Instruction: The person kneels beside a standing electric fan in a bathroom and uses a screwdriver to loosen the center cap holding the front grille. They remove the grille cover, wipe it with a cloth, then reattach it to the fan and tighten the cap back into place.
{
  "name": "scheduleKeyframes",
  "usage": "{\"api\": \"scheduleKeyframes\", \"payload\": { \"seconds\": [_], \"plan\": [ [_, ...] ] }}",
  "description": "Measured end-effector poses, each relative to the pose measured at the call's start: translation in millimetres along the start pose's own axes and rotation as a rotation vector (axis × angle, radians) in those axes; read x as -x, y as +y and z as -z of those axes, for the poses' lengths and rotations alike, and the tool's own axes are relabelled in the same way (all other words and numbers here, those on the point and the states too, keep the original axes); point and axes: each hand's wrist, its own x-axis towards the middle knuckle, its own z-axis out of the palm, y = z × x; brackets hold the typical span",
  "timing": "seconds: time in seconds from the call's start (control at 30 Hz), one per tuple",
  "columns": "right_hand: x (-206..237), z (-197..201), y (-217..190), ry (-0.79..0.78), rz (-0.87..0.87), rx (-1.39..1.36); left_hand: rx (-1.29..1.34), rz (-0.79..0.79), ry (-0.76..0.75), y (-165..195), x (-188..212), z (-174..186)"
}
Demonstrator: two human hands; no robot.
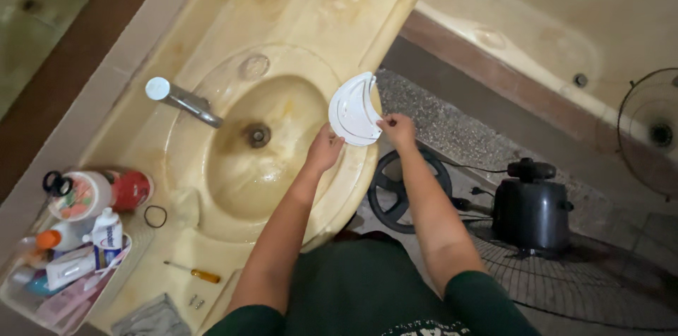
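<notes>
Head view: looking straight down over a yellowish washbasin beside a bathtub.
Left hand (325, 149): fingers closed on the lower edge of the white plastic fan piece (353, 111).
Right hand (399, 127): fingertips pinching the same piece at its right lower rim.
White plastic fan piece: curved and ribbed, held between both hands above the right rim of the sink (233, 180).
Faucet (182, 99): chrome, at the left of the bowl, spout over the drain (258, 135).
Counter (169, 251): carries a screwdriver (192, 274) with an amber handle, a black ring (155, 216) and a clear tray of toiletries (63, 272).
Floor: fan motor (531, 203) on a wire grille (565, 279), with a black round base (399, 187) near the right forearm.
</notes>
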Motion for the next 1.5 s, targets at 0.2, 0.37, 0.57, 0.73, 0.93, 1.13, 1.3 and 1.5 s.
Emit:
{"api": "scheduleKeyframes", "payload": {
  "seconds": [0.2,0.37,0.57,0.73,0.93,1.13,1.3,1.5],
  "plan": [
    [19.6,-8.6,-26.7,-0.023,-0.027,-0.134,-0.003,0.023,0.052,-12.6,29.9,27.0],
    [60.8,-44.3,-71.9,0.054,0.212,-0.182,0.008,0.052,0.208,-41.6,69.9,67.3],
    [124.1,-84.9,-111.6,-0.029,0.461,-0.075,0.017,0.1,0.373,-87.0,128.8,120.8],
    [175.9,-114.6,-123.6,0.013,0.657,0.007,0.024,0.127,0.404,-122.6,194.1,155.2],
    [251.3,-147.2,-126.1,0.044,0.334,-0.159,0.043,0.077,0.368,-170.3,287.1,191.0],
    [371.8,-198.0,-151.3,-0.517,-0.425,-0.789,0.255,-0.02,0.363,-223.1,404.3,218.6],
    [502.4,-272.7,-180.5,-0.781,-0.32,-0.793,0.646,-0.12,0.479,-291.9,514.3,250.7],
    [630.9,-367.3,-225.7,-1.014,0.03,-0.44,0.373,0.047,0.963,-381.6,654.8,324.1]
  ]
}}
